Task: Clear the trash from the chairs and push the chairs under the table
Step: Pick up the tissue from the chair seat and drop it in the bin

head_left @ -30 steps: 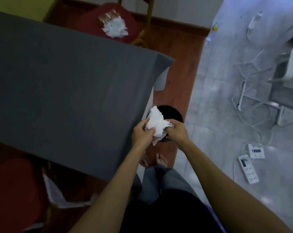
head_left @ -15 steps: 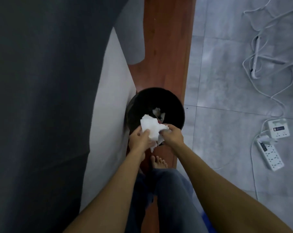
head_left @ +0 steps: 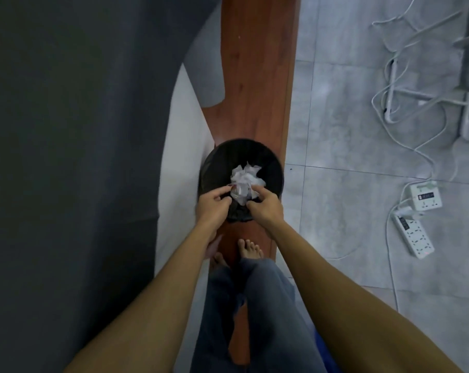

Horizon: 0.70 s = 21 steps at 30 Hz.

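Trash wad: crumpled white paper, sitting in the mouth of the black bin, over the dark liner. We see both hands over the near rim. Left hand: fingers curled, tips at the left edge of the paper, looks like touching; palm down. Right hand: fingers curled in too, thumb and tips right at the wad's lower right edge. We cannot tell if either one actually pinches the paper or has let go; the contact zone is blurred. Hands are apart from each other, paper between them. Bin stands on the wood floor strip, just beside the worktop with its grey cloth hanging down. Bare feet just behind the bin. Power strips and cables lie on the tiled floor, well apart to the right.
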Available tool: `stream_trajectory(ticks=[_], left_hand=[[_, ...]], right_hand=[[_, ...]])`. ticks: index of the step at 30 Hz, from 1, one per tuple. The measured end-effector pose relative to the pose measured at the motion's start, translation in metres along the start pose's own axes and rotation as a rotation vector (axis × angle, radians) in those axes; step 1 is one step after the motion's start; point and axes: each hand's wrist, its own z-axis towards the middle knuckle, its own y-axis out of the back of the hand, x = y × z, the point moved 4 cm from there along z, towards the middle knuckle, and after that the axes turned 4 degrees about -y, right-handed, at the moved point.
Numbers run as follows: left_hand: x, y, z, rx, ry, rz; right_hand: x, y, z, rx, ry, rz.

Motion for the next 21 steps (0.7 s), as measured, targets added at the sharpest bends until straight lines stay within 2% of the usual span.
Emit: stream_trajectory(ticks=[6, 12, 17, 21], left_hand=[[-0.080, 0.062, -0.115, 0.050, -0.185, 0.141], [-0.118, 0.129, -0.222, 0.068, -0.374, 0.240], [-0.089, 0.212, -0.291, -0.103, -0.454, 0.052], [-0.029, 0.290, -0.337, -0.307, -0.436, -0.006]], right_hand=[[0.057, 0.045, -0.124, 0.012, 0.048, -0.013], [0.106, 0.064, -0.242, 0.045, 0.240, -0.043], [0.131, 0.041, -0.321, 0.153, 0.487, -0.228], [0.147, 0.005, -0.377, 0.227, 0.636, -0.333]])
